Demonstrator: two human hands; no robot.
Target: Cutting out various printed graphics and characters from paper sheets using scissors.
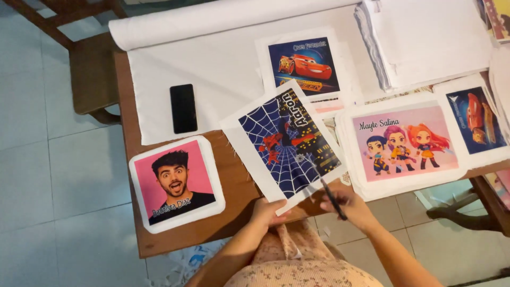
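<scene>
White-bordered fabric print [287,143] with a blue web pattern is lying tilted over the bench [234,180] edge; the left hand [268,210] is pinching its near corner. The right hand [348,204] is closing around dark scissors [326,188] touching the print's lower edge. A black phone [183,108] is resting on white cloth [212,69].

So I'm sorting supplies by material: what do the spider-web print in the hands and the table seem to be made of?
The spider-web print looks like white woven fabric with a matte printed picture: threads fray along its left edge. The left hand grips its lower edge; the right hand holds a dark slim tool, probably scissors. The table looks like brown wood with a smooth, slightly glossy finish.
</scene>
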